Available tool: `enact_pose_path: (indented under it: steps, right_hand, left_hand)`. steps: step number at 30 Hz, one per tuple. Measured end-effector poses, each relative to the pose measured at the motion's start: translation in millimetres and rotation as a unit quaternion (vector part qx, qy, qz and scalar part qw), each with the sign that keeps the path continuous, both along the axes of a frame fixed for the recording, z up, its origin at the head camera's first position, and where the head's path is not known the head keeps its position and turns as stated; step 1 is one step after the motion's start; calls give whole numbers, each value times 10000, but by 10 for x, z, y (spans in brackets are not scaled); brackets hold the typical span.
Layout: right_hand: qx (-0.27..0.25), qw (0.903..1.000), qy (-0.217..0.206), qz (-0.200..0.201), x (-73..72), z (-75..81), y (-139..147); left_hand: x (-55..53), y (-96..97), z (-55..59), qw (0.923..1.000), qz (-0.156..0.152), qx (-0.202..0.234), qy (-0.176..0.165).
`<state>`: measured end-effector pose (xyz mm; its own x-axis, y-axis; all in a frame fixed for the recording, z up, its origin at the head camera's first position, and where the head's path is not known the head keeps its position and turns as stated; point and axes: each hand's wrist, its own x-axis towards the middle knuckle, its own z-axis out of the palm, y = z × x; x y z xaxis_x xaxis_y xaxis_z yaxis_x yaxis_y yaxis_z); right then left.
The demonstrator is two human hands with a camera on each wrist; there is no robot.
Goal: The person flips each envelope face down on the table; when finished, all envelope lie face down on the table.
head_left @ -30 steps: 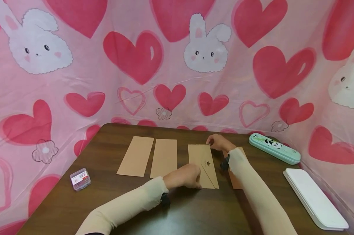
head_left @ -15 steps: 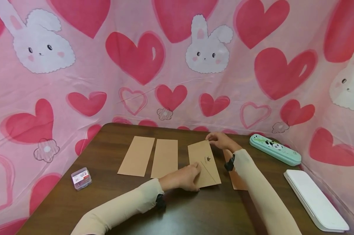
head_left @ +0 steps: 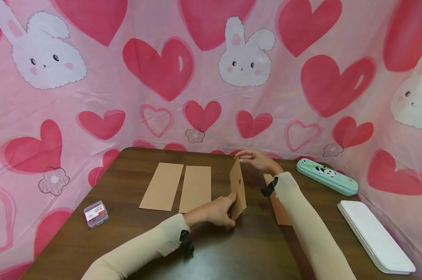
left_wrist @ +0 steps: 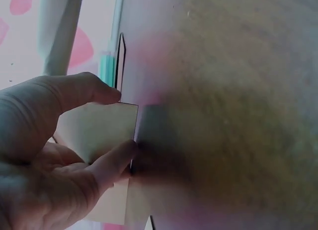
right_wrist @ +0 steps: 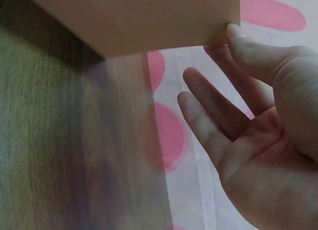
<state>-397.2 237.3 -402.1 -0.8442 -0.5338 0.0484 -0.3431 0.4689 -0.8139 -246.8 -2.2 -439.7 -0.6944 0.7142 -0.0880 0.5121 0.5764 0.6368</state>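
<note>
A tan paper envelope [head_left: 237,186] with a small dark print stands raised nearly on edge over the brown table, its face turned almost sideways in the head view. My left hand [head_left: 216,211] grips its near end low down; in the left wrist view the thumb [left_wrist: 94,87] lies along one side of the envelope, with fingers on the other. At the far top corner my right hand [head_left: 259,160] pinches the envelope between thumb and index finger, as the right wrist view shows. Its other fingers [right_wrist: 213,106] extend free of the paper.
Two tan envelopes [head_left: 161,186] lie side by side to the left. A browner one [head_left: 280,208] lies partly hidden under my right forearm. A small clear box [head_left: 95,214] sits far left. A mint panda case [head_left: 327,176] and a white case [head_left: 376,237] lie at right.
The envelope lay flat a second ago; both hands have tipped it up from its right side toward vertical. My right hand has moved up and left with the far corner.
</note>
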Motion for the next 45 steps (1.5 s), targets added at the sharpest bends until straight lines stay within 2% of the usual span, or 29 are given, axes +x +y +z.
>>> enact_pose_path:
  steps: [6,14,17,20,23,25,29,33,35,45]
  right_hand:
    - [261,9990,291,-227,22,43,-90]
    - [430,9964,536,-504,63,94,-264]
    - [423,9967,493,-489,82,112,-305]
    - [406,9969,434,-514,103,122,-310]
    - [331,9976,328,-520,116,120,-294]
    - [278,9980,267,-501,118,117,-279]
    - [203,9986,159,-464,125,106,-246]
    - [176,9986,77,-490,107,83,-220]
    - [127,9986,42,-505,98,75,-214]
    - [131,9991,62,-405,112,96,-187]
  left_hand:
    - [1,-12,-18,9999,52,155,48]
    - [26,-31,-32,9986,129,447,-265]
    - [66,-48,-12,9986,358,277,-267]
    - [110,-79,11,9964,726,308,-317]
    - [160,-121,27,9909,1076,765,-255]
    - [186,-143,37,9854,1135,1262,-93]
    - [214,-148,50,9738,933,2049,334]
    - [220,-94,58,9651,757,2420,658]
    - [226,-61,63,9626,718,2505,745]
    - [233,27,47,9624,681,2503,802]
